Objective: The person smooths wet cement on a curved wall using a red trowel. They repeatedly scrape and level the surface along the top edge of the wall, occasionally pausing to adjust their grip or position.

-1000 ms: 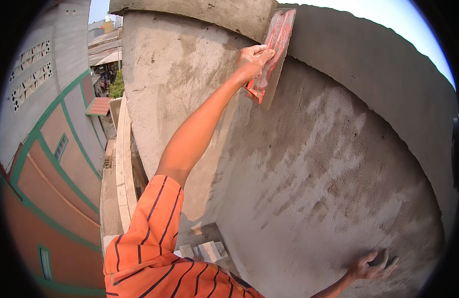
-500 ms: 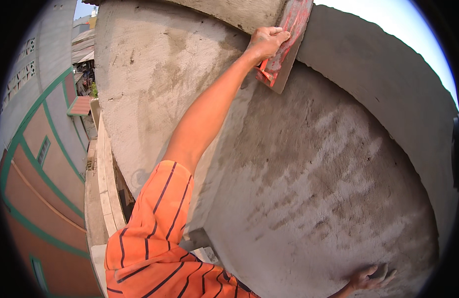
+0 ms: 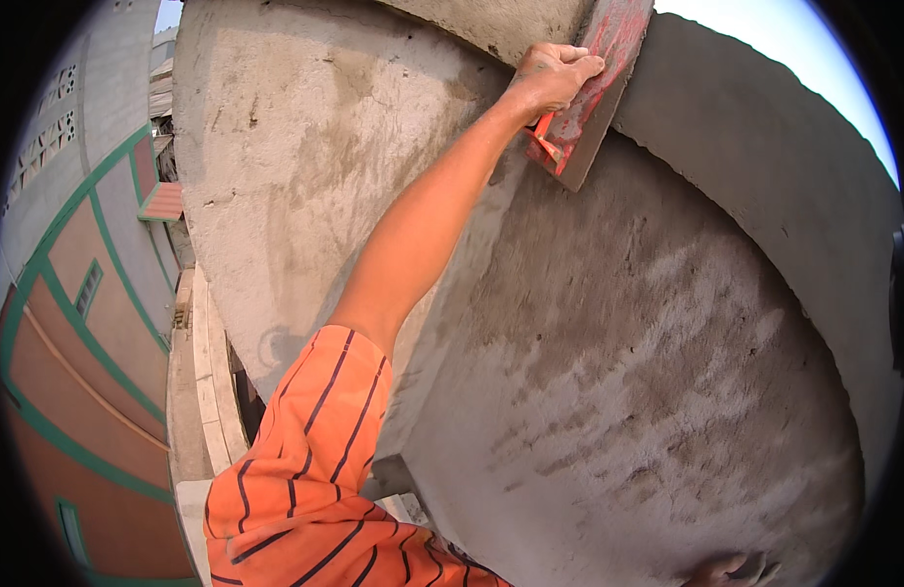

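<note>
At the top of the view, my left hand (image 3: 555,78) is closed round the handle of a plastering float (image 3: 601,110) with a worn red back. The long float board is tilted and lies along the edge where the upper grey plaster band (image 3: 745,127) meets the rougher wall below. My left arm stretches up to it from an orange striped sleeve. Low at the right, my right hand (image 3: 734,567) is near the rough plastered wall (image 3: 609,372), fingers apart and nothing seen in them. The picture's lower edge cuts off part of it; whether it touches the wall I cannot tell.
A paler wall face (image 3: 286,157) stands to the left of the corner. Farther left and below are a narrow ledge (image 3: 212,382) and a neighbouring building (image 3: 90,323) with green trim. A small striped awning (image 3: 161,202) juts from it.
My left hand and the float have shifted slightly to the right in the view, and the wall's corner with them. My right hand now sits lower, more of it out of the picture.
</note>
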Motion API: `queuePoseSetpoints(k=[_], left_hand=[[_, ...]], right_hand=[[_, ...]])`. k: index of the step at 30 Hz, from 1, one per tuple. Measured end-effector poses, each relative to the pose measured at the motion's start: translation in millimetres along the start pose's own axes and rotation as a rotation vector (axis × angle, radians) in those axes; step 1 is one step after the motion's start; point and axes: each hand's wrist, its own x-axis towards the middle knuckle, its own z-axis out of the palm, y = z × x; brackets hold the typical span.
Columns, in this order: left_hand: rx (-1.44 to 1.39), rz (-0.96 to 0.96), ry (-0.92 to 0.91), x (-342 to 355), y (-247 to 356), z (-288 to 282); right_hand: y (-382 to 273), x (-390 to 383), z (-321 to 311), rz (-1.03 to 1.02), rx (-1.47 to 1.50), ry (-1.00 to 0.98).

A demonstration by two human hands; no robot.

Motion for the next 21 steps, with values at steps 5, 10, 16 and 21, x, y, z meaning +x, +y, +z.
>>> queuePoseSetpoints(k=[5,10,16,21], left_hand=[[0.068,0.068,0.053,9,2,10],[0.070,0.065,0.053,16,-2,10],[0.094,0.035,0.026,16,5,6],[0.085,0.081,0.066,11,0,11]], right_hand=[[0,-2,4,-0.005,-0.001,0.012],[11,-9,2,0.003,-0.006,0.009],[2,-8,1,0.011,-0.001,0.002],[-1,-2,-1,0.013,-0.013,-0.007]])
